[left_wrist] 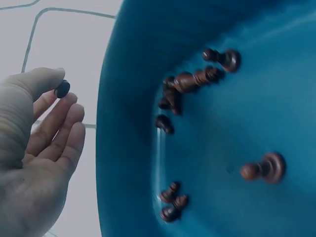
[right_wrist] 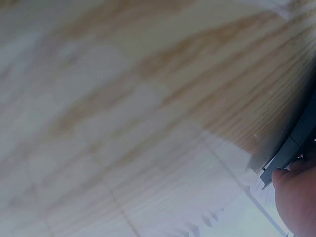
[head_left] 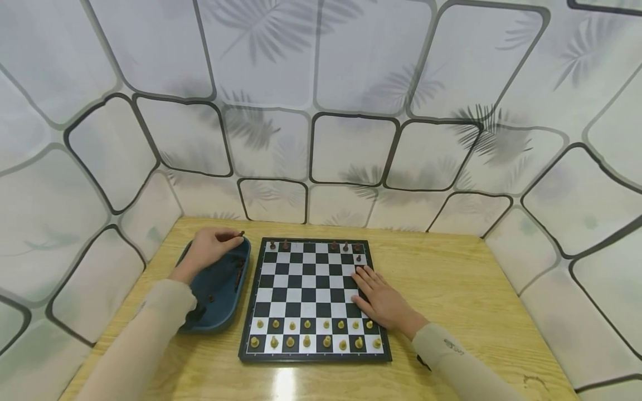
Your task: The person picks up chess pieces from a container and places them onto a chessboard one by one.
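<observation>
Over the far rim of the blue tray (head_left: 215, 281), my left hand (head_left: 210, 249) pinches a small dark chess piece (head_left: 242, 233) between thumb and fingertips. In the left wrist view only the round dark end of that chess piece (left_wrist: 62, 89) shows; the rest is hidden by the fingers. Several reddish-brown chess pieces lie in the tray, among them a pawn (left_wrist: 266, 168). My right hand (head_left: 383, 301) rests with extended fingers on the right edge of the chessboard (head_left: 308, 283). Just beyond its fingertips stands a brown pawn (head_left: 358, 258).
Two rows of yellow chess pieces (head_left: 307, 341) line the board's near side. Several brown pieces stand on the far row, including one at the left corner (head_left: 272, 245) and one at the right (head_left: 358, 247). Patterned sheeting (head_left: 351, 150) encloses the wooden table (head_left: 441, 273).
</observation>
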{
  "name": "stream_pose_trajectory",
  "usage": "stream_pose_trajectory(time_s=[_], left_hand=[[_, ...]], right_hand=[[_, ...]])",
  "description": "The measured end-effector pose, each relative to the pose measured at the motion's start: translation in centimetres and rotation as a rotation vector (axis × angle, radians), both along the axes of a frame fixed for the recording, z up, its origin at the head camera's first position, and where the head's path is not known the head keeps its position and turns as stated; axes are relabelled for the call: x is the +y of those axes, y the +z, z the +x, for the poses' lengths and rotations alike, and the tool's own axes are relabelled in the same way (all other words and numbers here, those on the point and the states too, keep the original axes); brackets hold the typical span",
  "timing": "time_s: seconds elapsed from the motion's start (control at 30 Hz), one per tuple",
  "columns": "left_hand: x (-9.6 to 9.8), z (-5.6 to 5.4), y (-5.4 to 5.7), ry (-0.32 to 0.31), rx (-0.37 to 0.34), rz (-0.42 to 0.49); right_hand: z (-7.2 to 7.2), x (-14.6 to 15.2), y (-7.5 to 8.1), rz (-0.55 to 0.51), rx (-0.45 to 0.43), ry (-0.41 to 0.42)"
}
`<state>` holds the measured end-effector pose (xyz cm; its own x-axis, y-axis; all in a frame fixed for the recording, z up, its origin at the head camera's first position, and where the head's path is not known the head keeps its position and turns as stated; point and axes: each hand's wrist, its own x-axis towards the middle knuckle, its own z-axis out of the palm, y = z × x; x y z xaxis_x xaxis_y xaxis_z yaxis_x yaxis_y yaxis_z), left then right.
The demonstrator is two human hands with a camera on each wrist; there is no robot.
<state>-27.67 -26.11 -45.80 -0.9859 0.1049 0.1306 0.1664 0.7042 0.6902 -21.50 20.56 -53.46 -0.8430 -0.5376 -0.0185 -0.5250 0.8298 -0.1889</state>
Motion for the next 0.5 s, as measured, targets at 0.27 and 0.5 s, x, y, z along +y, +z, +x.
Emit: stream_pose_trajectory(time_s=[0.27, 0.5], left_hand=[[1.5, -0.4, 0.8, 0.023, 0.021, 0.036], [2.7, -0.8, 1.0, 0.022, 0.011, 0.088]], right_hand=[[0.1, -0.1, 0.1, -0.012, 0.004, 0.004], [0.0, 0.0, 0.0, -0.003, 0.002, 0.001]])
